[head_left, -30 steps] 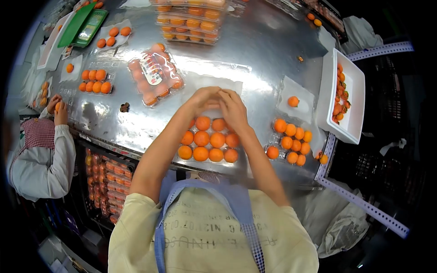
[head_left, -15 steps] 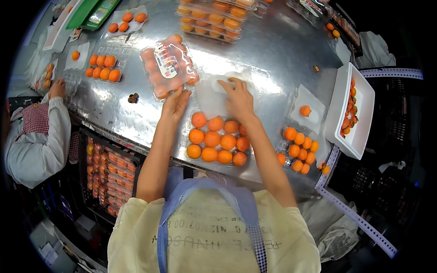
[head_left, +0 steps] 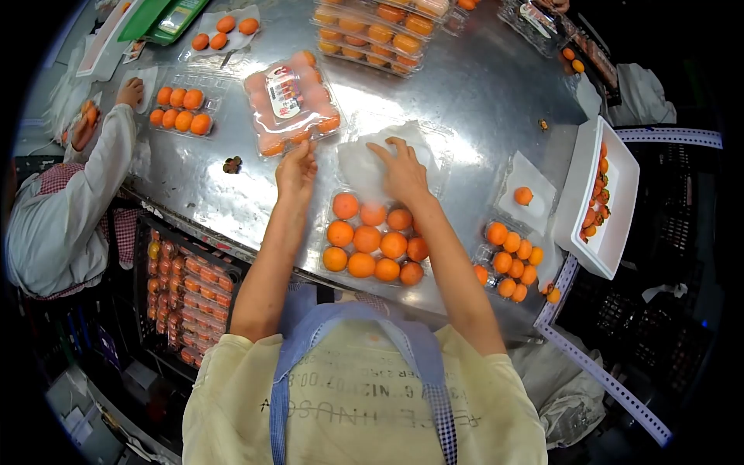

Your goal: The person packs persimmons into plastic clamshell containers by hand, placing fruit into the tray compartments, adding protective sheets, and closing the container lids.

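My right hand (head_left: 404,172) lies with fingers spread on a thin white sheet (head_left: 363,164). The sheet covers the far half of an open clear plastic pack, and its near edge hazes one fruit in the back row. Rows of orange persimmons (head_left: 366,239) fill the near half, partly hidden by my right forearm. My left hand (head_left: 297,172) has its fingers curled together at the near edge of a closed, labelled persimmon pack (head_left: 314,97); whether they grip anything is hidden.
Closed packs (head_left: 372,35) are stacked at the back. Part-filled packs stand left (head_left: 182,112) and right (head_left: 511,260). A white bin (head_left: 570,182) holds loose persimmons at the right. Left, a co-worker's sleeve (head_left: 81,198) reaches over the table; a crate (head_left: 186,298) stands below.
The white sheet has come nearer and spread over the pack's back row. My right hand has shifted slightly, its fingers spread on the sheet. The co-worker's arm has reached farther over the table.
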A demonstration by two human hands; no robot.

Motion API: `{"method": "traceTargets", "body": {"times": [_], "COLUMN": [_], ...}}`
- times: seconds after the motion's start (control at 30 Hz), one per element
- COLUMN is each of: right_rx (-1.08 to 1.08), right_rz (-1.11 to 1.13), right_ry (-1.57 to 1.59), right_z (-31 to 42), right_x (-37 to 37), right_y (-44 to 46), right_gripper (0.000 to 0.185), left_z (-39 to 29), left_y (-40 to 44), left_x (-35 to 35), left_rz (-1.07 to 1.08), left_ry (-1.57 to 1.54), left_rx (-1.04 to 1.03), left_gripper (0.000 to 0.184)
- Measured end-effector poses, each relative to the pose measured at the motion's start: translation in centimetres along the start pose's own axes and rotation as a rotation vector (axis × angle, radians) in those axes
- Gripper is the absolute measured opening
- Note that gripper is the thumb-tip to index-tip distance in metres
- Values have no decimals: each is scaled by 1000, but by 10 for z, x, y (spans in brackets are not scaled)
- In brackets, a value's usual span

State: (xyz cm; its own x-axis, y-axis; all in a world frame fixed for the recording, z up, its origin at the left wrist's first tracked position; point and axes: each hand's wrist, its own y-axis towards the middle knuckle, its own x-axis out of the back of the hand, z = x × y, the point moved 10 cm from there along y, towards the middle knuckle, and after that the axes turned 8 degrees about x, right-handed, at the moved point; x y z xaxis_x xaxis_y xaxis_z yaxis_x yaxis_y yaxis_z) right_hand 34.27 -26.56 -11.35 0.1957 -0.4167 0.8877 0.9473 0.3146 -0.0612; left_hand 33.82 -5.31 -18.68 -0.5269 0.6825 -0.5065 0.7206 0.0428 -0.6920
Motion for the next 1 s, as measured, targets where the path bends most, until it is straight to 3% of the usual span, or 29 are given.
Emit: {"method": "traceTargets", "body": {"times": [0.2, 0.33, 0.43, 0.77, 0.93, 1.0], "right_rx": [13, -98, -67, 10, -93, -170], "right_rz": [-18, -6, -10, -273, -492, -438], "right_ry": [-12, -23, 16, 214, 370, 374], "right_z": [5, -10, -10, -5, -36, -48], "right_x": [-5, 2, 9, 49, 83, 73], "right_y": [8, 0, -3, -18, -85, -116], "right_gripper": [57, 54, 52, 35, 25, 23], "left_z": [40, 37, 41, 51, 26, 23], "left_y": [1, 0, 5, 2, -49, -70], "left_x": [9, 10, 15, 20, 2, -5], "left_rz": [-106, -84, -62, -71, 25, 97], "left_ry": [18, 88, 103, 123, 458, 694], "left_rx": [110, 122, 142, 255, 35, -108], "left_gripper": [18, 20, 23, 28, 23, 21]}}
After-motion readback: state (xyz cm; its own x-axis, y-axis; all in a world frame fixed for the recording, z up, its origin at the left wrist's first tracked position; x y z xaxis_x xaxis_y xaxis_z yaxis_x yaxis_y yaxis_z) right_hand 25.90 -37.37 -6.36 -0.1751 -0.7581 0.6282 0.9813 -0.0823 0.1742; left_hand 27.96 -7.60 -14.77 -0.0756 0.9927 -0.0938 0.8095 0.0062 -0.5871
